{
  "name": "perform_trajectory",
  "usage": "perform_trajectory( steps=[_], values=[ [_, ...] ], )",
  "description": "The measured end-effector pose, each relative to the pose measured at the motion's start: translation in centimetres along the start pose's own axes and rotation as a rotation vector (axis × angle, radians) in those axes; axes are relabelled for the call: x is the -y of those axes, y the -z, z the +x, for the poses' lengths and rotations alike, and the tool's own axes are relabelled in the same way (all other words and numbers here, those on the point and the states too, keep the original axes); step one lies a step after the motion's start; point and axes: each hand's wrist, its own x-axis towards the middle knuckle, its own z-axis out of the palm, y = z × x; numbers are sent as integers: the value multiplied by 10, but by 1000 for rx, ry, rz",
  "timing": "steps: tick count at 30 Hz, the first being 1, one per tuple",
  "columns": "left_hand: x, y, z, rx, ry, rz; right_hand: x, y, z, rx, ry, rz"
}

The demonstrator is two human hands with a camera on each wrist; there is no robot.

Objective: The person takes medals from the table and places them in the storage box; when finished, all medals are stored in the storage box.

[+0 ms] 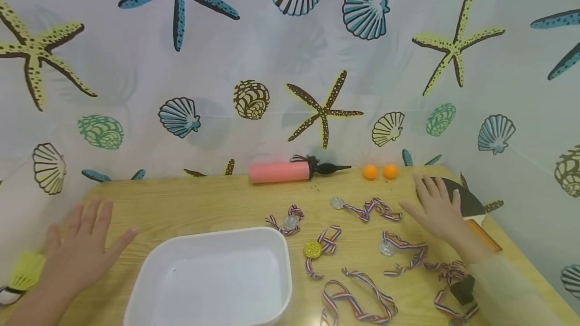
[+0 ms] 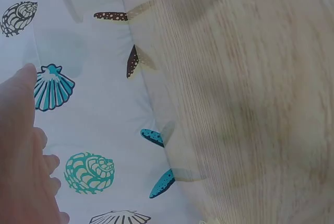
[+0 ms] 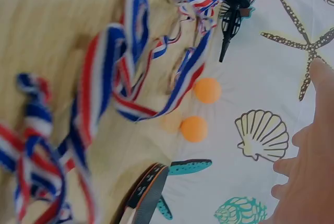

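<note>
My left hand (image 1: 81, 250) hovers palm-down left of a white plastic basin (image 1: 217, 286), fingers spread and holding nothing. On the other side, my right hand (image 1: 437, 210) is also spread, over the edge of a black table tennis paddle (image 1: 468, 202); whether it touches the paddle I cannot tell. Between basin and right hand lie several medals on red, white and blue ribbons: a gold medal (image 1: 312, 249), a silver medal (image 1: 291, 223), another silver medal (image 1: 337, 203) and one more silver medal (image 1: 387, 247). Striped ribbon (image 3: 94, 88) looms close in the right wrist view.
A pink hand pump (image 1: 281, 172) with a black nozzle lies along the back, left of two orange balls (image 1: 370, 172). At the left edge sits a yellow shuttlecock (image 1: 26, 273), partly behind my left arm. A shell-print curtain (image 1: 217, 74) borders the wooden table.
</note>
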Motion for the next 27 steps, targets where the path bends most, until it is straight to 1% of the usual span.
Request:
perform_trajectory(
  steps=[6, 12, 16, 20, 22, 25, 27],
  values=[
    [-3, 3, -1, -38, -59, 6, 15, 3, 8, 17, 38, 46],
    [-5, 5, -5, -46, -111, -13, 38, 2, 17, 2, 113, 74],
    [-7, 4, -7, -32, -148, -73, 52, -1, 24, -10, 182, 104],
    [-10, 1, -10, -6, -178, -157, 66, -6, 32, -13, 267, 146],
    [-11, -1, -11, -1, -197, -188, 73, -9, 35, -11, 305, 157],
    [-12, -5, -14, -14, -241, -234, 85, -15, 40, -9, 360, 165],
    [-13, -9, -16, -3, -261, -256, 93, -19, 43, 2, 392, 187]
  ],
)
